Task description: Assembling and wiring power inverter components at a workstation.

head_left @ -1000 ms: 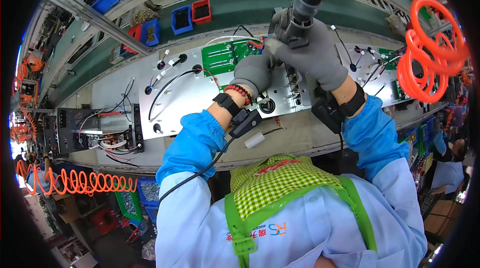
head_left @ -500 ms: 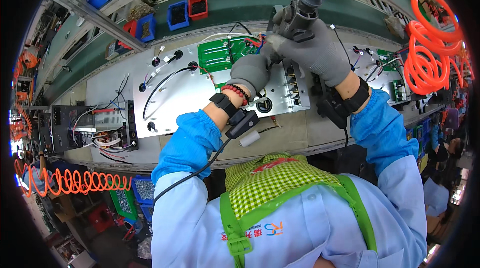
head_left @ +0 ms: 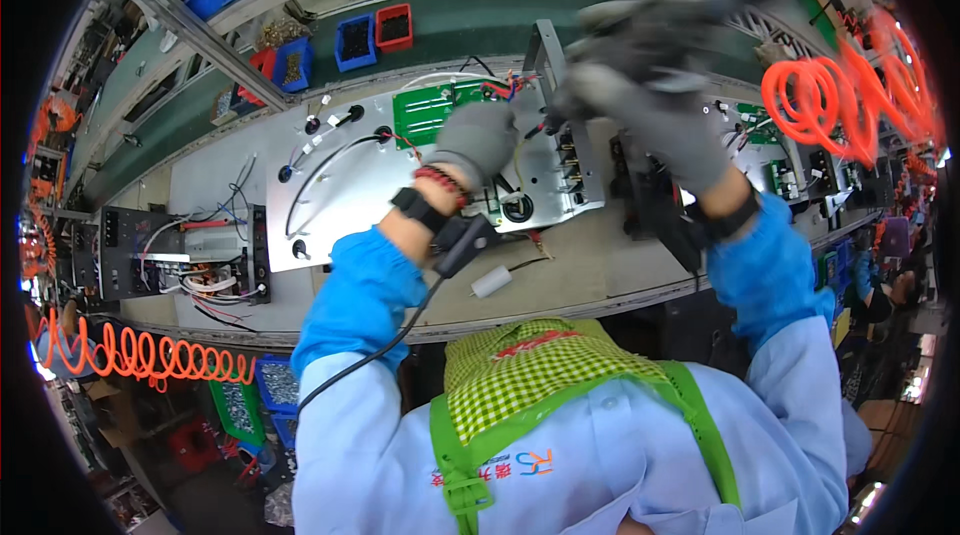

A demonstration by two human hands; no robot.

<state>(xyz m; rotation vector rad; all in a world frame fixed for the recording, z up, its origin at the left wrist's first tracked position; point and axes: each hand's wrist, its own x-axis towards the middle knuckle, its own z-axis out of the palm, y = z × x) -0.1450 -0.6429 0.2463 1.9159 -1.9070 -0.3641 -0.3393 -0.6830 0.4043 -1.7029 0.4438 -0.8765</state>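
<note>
My left hand [head_left: 475, 142], in a grey glove with a dark wrist strap and cord, rests on a grey metal chassis panel [head_left: 330, 185] lying on the bench, beside a green circuit board [head_left: 422, 113]. My right hand [head_left: 650, 100], also gloved, is blurred above the panel's right end and is closed around a dark hanging power screwdriver [head_left: 640, 30]. The tool's tip is hidden by the blur. Black wires and round knobs run across the panel's left half.
An orange coiled air hose [head_left: 830, 105] hangs at the right, another [head_left: 130, 355] at the lower left. Blue and red parts bins [head_left: 370, 35] sit on the conveyor behind. A black wired unit [head_left: 170, 250] lies at the left. A small white cylinder [head_left: 492, 281] lies near the bench edge.
My right hand with the screwdriver has swung away from the panel and is now motion-blurred. My left hand stays on the panel.
</note>
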